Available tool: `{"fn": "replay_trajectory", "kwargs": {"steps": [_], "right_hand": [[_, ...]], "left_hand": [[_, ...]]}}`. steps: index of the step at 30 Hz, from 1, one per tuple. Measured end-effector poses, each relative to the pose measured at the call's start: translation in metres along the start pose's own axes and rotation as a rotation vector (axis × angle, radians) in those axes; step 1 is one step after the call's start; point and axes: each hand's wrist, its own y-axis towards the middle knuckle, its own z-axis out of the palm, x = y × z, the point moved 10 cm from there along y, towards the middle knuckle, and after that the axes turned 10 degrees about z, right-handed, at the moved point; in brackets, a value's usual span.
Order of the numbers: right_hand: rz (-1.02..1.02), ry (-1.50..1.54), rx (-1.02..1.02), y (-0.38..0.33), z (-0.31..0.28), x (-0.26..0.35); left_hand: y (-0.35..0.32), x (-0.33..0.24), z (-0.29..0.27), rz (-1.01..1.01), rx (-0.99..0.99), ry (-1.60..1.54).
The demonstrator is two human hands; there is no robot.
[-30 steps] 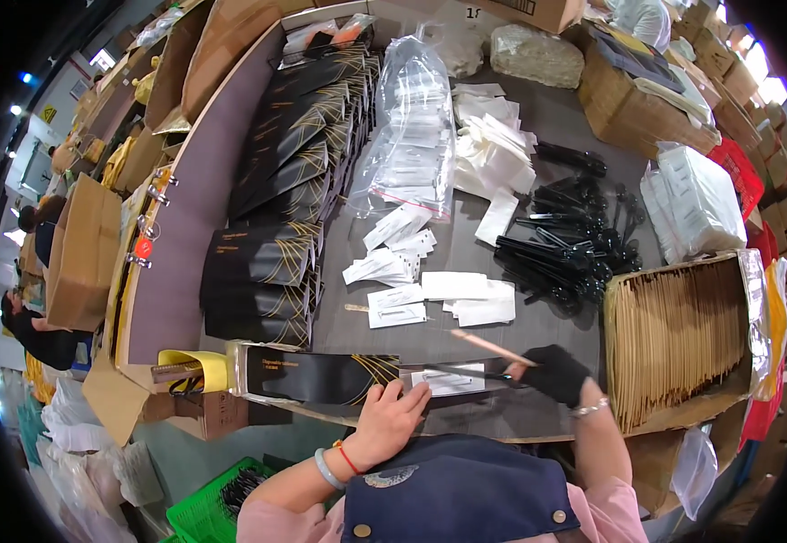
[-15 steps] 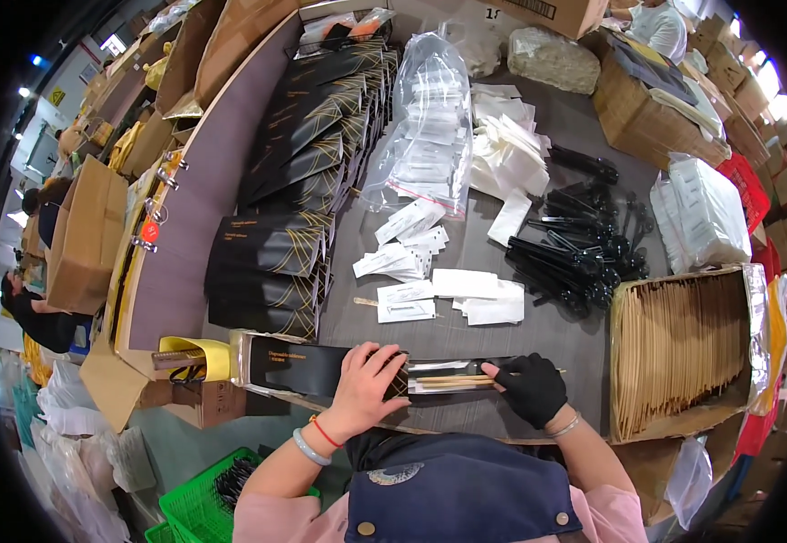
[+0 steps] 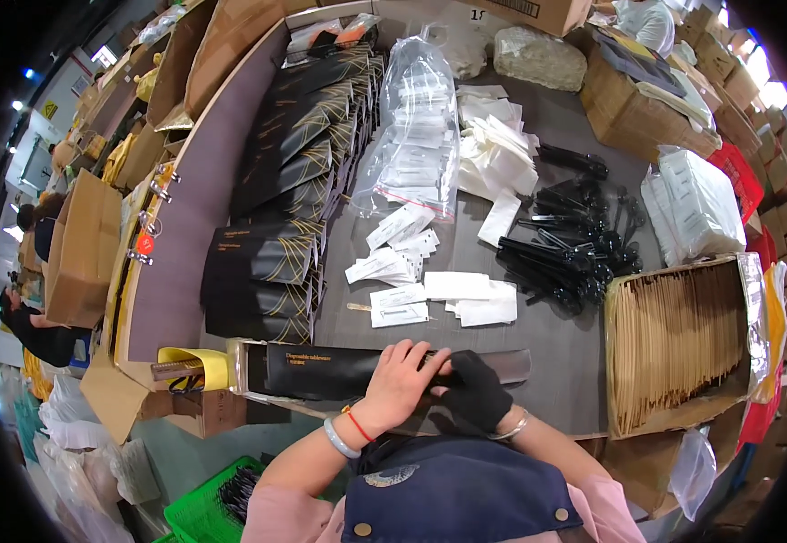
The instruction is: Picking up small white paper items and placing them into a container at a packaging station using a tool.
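A long black printed pouch (image 3: 321, 371) lies across the near edge of the table. My bare left hand (image 3: 400, 382) is closed over its right end, fingers stretched along the pouch. Right against it, my right hand (image 3: 475, 393), in a black glove with bare fingertips, is closed at the same end. What the gloved fingers hold is hidden under them. A grey, see-through flat strip (image 3: 507, 365) sticks out to the right beyond the glove. Farther in lie white printed packets (image 3: 400, 306) and folded white papers (image 3: 475, 297).
Overlapping black pouches (image 3: 262, 271) line the left side. A clear bag of packets (image 3: 419, 136), white napkins (image 3: 497, 154) and black spoons (image 3: 570, 244) lie mid-table. On the right stand a carton of paper-wrapped sticks (image 3: 674, 348) and a white wrapped stack (image 3: 696, 204).
My gloved hand has moved left to the pouch's end, beside my left hand. My left hand has shifted slightly right. The chopsticks and white packet between them are no longer visible.
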Motion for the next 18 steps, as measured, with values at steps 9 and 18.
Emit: {"fn": "replay_trajectory", "kwargs": {"steps": [9, 18], "right_hand": [[-0.100, -0.769, -0.152, -0.012, -0.069, 0.022], [0.027, -0.822, -0.238, -0.028, -0.087, 0.028]], "left_hand": [[0.017, 0.016, -0.030, 0.114, 0.410, 0.085], [-0.044, 0.074, -0.061, -0.325, -0.201, 0.164]]}}
